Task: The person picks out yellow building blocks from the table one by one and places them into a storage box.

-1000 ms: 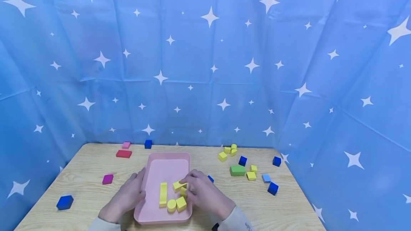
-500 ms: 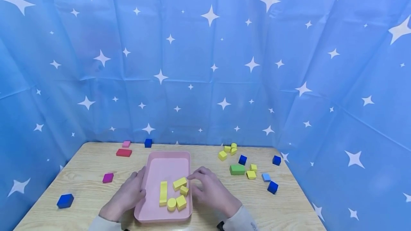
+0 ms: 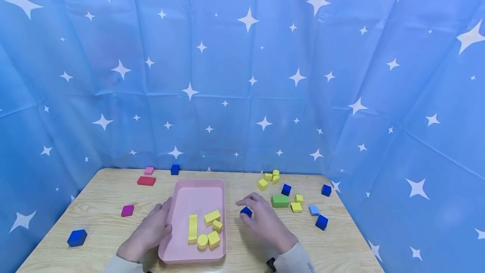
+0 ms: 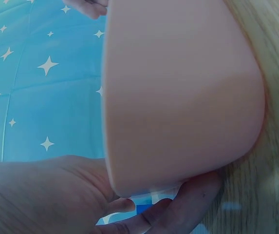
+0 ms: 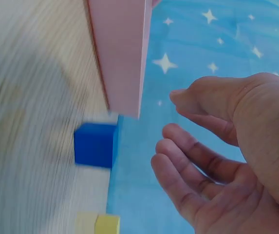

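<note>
My left hand grips the left side of a pink tray, its thumb near the rim. In the left wrist view its fingers lie against the tray's outer wall. Several yellow blocks are in the tray's near half: a long bar, a round block, a cube, a short bar and a small block. To the right of the tray, my right hand is over a dark blue cube, thumb and index finger spread, holding nothing.
On the right lie a green block, yellow blocks, dark blue cubes and a light blue block. Red, magenta and blue blocks lie left. A starry curtain hangs behind the table.
My right hand has let go of a small yellow block in the tray and moved right, out over the dark blue cube. My left hand and the tray have stayed put.
</note>
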A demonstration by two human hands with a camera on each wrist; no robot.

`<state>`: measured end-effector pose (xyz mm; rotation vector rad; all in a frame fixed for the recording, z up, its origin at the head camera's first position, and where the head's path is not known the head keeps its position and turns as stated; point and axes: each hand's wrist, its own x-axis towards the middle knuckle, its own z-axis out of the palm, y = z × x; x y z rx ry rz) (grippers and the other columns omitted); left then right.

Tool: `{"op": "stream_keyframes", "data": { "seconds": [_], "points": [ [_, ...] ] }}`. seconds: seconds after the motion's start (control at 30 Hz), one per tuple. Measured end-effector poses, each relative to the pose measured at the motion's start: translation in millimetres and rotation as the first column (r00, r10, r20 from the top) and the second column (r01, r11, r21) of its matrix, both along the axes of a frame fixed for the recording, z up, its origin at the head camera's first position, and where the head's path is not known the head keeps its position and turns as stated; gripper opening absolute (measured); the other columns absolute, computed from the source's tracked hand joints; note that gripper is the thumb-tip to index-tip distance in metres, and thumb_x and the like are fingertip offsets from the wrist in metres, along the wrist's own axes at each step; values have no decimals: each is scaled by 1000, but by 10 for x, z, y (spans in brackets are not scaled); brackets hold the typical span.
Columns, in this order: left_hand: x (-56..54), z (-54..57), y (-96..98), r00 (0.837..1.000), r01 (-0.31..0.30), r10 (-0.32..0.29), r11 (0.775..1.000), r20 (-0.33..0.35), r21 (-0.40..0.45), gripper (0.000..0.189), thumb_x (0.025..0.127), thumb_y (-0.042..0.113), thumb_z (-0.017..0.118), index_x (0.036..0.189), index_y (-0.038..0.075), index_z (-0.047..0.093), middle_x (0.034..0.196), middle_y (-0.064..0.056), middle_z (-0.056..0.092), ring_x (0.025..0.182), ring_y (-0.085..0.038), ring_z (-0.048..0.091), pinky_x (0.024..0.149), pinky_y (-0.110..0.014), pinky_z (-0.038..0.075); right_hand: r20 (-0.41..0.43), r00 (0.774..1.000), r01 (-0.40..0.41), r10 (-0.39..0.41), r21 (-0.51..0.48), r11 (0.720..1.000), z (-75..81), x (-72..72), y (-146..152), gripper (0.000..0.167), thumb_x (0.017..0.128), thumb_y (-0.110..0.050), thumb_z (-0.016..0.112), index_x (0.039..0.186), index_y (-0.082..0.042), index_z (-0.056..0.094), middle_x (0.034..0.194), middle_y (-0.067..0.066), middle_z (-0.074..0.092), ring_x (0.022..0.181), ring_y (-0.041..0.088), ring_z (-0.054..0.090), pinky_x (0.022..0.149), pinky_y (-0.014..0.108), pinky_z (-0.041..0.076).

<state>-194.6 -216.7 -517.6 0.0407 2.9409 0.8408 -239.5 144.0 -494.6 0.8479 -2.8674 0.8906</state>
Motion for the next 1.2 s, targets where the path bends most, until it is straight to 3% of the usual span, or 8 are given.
{"op": "stream_keyframes", "data": {
  "seconds": [0.17,0.33,0.63,0.93,1.2],
  "points": [
    [-2,3,3,1000,-2,2,1000,9,-1,86,103,-1,77,175,-15,34,158,-42,59,138,-51,70,117,-68,63,6,996,92,-92,-7,996,-37,-67,206,34,106,-9,83,141,-11,82,135,7,74,126,32,73,101,53,69],
    [-6,7,-5,1000,-7,7,1000,3,2,85,102,-2,77,175,-15,34,157,-42,59,136,-50,71,116,-68,63,-8,984,177,-177,-35,984,-75,-157,413,34,105,-5,83,139,-9,82,134,12,74,122,36,75,95,51,70],
    [-18,-12,3,1000,-10,10,1000,8,3,85,102,-3,75,175,-15,34,160,-45,56,142,-58,67,117,-70,62,-23,924,380,-381,-42,924,-139,-289,859,37,108,-10,81,145,-9,80,142,18,72,131,40,74,104,59,70],
    [-22,-20,12,1000,-13,12,1000,26,4,85,103,-1,75,176,-14,32,162,-45,54,144,-58,66,119,-71,61,-2,885,466,-466,-12,885,-145,-329,1297,42,110,-9,76,150,2,75,144,31,70,123,43,74,98,60,69],
    [-17,-29,10,1000,-17,18,1000,19,-8,86,101,-2,76,175,-15,34,162,-48,52,146,-62,63,118,-71,61,12,884,468,-468,2,884,-204,-386,1394,41,107,-9,78,146,4,76,139,30,72,124,44,74,101,61,69]
  ]
}}
